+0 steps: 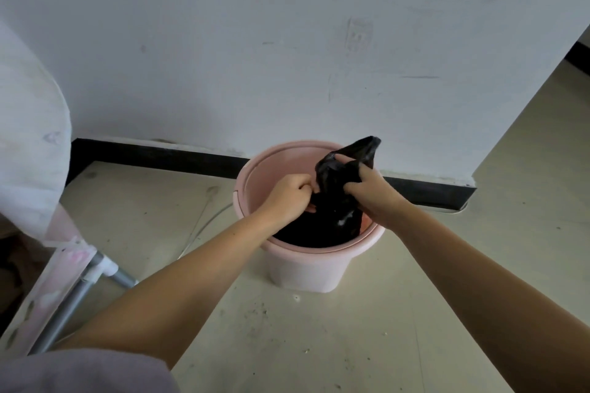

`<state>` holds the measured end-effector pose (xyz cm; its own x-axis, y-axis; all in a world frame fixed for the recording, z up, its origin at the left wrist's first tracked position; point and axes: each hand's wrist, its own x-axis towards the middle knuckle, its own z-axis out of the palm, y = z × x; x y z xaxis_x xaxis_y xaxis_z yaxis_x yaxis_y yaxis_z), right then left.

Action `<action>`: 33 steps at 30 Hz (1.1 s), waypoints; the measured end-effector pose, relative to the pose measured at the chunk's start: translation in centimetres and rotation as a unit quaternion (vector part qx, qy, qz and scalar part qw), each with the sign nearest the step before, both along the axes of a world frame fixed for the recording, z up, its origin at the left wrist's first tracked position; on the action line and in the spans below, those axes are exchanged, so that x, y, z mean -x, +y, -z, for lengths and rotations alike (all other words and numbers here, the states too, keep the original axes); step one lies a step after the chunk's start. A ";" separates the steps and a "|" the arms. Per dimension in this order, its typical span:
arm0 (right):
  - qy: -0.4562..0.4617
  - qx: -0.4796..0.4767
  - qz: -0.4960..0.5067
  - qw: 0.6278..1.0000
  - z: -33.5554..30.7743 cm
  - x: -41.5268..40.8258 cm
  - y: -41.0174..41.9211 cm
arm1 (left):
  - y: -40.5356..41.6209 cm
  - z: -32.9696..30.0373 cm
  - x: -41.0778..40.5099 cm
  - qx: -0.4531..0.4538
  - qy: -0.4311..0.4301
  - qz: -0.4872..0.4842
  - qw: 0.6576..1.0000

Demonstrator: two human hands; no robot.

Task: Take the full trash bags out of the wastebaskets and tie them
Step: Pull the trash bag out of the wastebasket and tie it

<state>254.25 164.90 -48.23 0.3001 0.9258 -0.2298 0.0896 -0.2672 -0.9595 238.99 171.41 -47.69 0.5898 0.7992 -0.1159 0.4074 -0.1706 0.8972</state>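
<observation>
Both hands grip a black trash bag (332,201) inside a pink wastebasket (306,268). The left hand (289,198) pinches its edge; the right hand (372,193) holds its gathered top

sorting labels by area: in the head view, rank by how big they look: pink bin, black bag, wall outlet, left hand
1. pink bin
2. black bag, the part showing
3. left hand
4. wall outlet, faint and farther away, so its true size is unsure; looks close to the hand.
</observation>
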 end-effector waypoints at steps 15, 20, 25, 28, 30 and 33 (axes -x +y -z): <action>-0.364 0.090 -0.064 0.925 -0.9 1.8 3.3 | 2.7 0.5 4.3 -0.330 0.193 -0.085 0.920; -0.257 -0.006 0.059 0.964 -4.7 0.9 4.5 | 3.0 1.9 7.8 0.346 0.055 -0.232 0.907; -0.217 -0.113 0.138 0.960 -9.7 0.5 4.0 | 2.6 2.5 7.9 0.402 -0.032 -0.277 0.872; -0.190 -0.180 0.188 0.946 -12.8 -0.1 3.0 | 2.5 2.2 7.3 0.408 -0.062 -0.311 0.856; -0.180 -0.222 0.213 0.934 -14.8 -0.7 2.2 | 2.3 2.3 6.7 0.412 -0.082 -0.321 0.848; -0.167 -0.259 0.243 0.920 -16.9 -2.2 1.0 | 2.4 2.3 5.6 0.431 -0.128 -0.344 0.825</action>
